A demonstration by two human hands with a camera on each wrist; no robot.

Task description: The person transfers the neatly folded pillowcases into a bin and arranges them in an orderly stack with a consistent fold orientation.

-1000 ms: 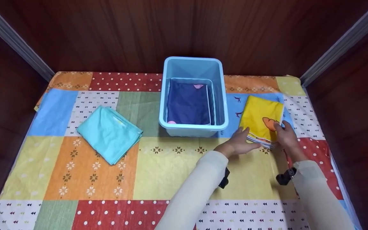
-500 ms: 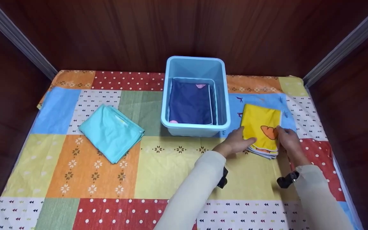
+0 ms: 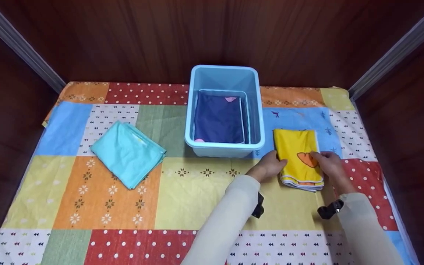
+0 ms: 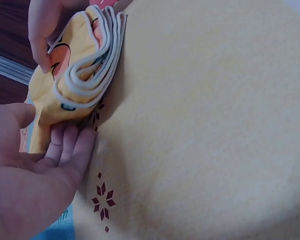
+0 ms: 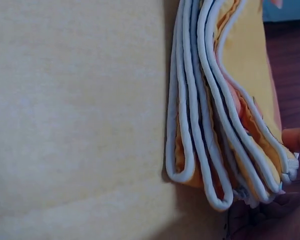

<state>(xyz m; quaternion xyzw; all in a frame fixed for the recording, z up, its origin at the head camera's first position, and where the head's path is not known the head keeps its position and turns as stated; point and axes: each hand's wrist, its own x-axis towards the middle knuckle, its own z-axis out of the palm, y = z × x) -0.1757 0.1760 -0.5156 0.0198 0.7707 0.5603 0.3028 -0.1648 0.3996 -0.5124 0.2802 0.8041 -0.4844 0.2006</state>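
Observation:
A folded yellow cloth with an orange print and white piped edges lies at the right of the bed-like surface. My left hand grips its left side, thumb on top and fingers tucked at the underside in the left wrist view. On the opposite side my right hand pinches the cloth, its thumb over the print. Several stacked layers of the cloth show edge-on in the right wrist view, where most of the right hand is hidden behind them.
A light blue bin with a folded navy cloth inside stands at the back middle. A folded turquoise cloth lies at the left. Patchwork fabric covers the surface; dark wood panels enclose its back and sides.
Both hands have drawn the yellow cloth toward the person and turned it straighter. The left hand's thumb has come onto its left edge. The bin and the turquoise cloth have stayed put.

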